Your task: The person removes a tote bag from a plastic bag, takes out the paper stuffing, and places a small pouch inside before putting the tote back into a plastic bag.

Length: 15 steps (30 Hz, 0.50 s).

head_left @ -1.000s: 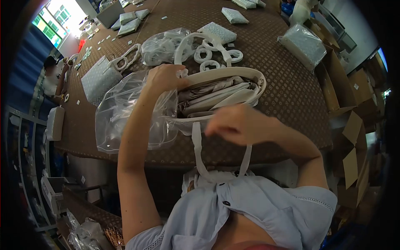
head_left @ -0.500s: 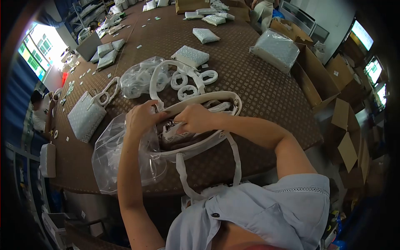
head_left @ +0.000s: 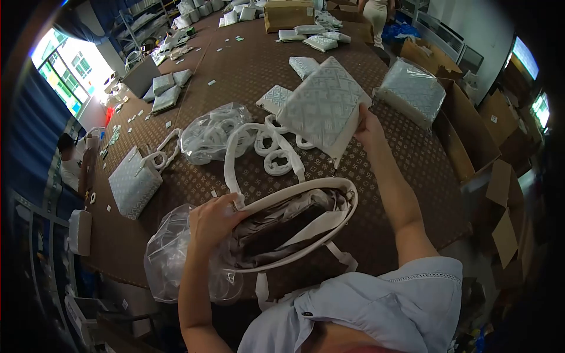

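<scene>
A large handbag [head_left: 294, 259] lies open in front of me, its grey-brown lining showing and its pale handles wrapped in white. At its left rim my left hand [head_left: 210, 222] grips the edge, thumb inside the opening. Clear plastic [head_left: 170, 259] bunches around the bag's left end. Raised beyond the bag, a flat pale pouch [head_left: 323, 106] with a woven-looking pattern is held at its right edge by my right hand [head_left: 369, 128]. White wrapped strap rolls [head_left: 276, 162] lie behind the bag, partly covered by the pouch. More rolls fill a clear plastic bag [head_left: 212, 135].
Another patterned bag [head_left: 135, 182] stands at left. Smaller pouches [head_left: 274, 99] lie beyond the strap rolls. A plastic-wrapped bag [head_left: 412, 93] sits at the right table edge beside open cardboard boxes [head_left: 459, 129]. One person [head_left: 72, 162] is at far left, another [head_left: 375, 20] at the back.
My right hand has come out of the handbag and moved up and away, now holding the pouch over the table. My left hand stays at the bag's left rim.
</scene>
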Tool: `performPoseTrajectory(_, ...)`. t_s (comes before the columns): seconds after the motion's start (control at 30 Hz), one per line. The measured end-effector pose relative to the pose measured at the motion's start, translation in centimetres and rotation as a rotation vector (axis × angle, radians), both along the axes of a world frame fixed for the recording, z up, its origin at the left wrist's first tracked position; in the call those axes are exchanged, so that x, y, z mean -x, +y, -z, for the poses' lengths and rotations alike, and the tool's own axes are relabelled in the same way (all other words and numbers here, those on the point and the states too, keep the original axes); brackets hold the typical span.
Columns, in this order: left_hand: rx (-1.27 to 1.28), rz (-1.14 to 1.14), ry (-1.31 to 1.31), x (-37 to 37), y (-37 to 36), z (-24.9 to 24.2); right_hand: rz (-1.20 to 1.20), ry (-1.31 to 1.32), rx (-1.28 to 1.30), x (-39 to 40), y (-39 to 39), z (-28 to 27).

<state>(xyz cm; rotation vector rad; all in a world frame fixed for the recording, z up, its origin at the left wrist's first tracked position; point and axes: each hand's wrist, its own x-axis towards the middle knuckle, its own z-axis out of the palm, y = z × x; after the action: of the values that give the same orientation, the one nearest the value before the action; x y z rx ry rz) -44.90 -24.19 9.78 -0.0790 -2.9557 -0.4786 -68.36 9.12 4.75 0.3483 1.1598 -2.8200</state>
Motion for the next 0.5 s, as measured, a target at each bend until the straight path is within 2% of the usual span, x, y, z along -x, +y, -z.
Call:
performPoseTrajectory(0.07, 0.024, -0.022, -0.008, 0.0, 0.3, 0.0, 0.187, -0.018, 0.235, 2.3, -1.2, 1.3)
performPoseTrajectory(0.1, 0.026, -0.019, -0.022, 0.2, 0.4, 0.1, 0.191, -0.031, 0.236, 3.6, -1.5, 0.9)
performPoseTrajectory(0.17, 0.016, -0.007, -0.018, 0.1, 0.2, 0.3, -0.002, -0.254, 0.114, 5.2, -2.6, 0.2)
performPoseTrajectory(0.23, 0.035, 0.005, 0.033, 0.2, -0.1, 0.8, -0.159, -0.196, -0.3, 3.4, -5.4, -2.1)
performPoseTrajectory(0.3, 0.049, 0.002, 0.064, 0.0, -0.3, 1.2, -0.444, 0.573, -0.504, -0.8, -6.0, -2.9)
performPoseTrajectory(0.37, 0.031, -0.032, -0.02, -0.5, -0.2, 1.1, -0.88, 0.85, -0.651, -7.3, -7.2, -7.3)
performPoseTrajectory(0.4, 0.045, -0.012, -0.011, -0.3, -0.1, 0.9, -1.045, 0.876, -0.786, -10.7, -8.0, -6.9)
performPoseTrajectory(0.47, 0.056, 0.01, 0.017, -0.3, -0.3, 0.9, -1.162, 1.214, -1.17, -15.9, -9.8, -6.0)
performPoseTrajectory(0.5, 0.024, 0.025, 0.06, -0.4, -0.4, 1.2, -1.093, 1.521, -1.41, -17.3, -10.4, -4.4)
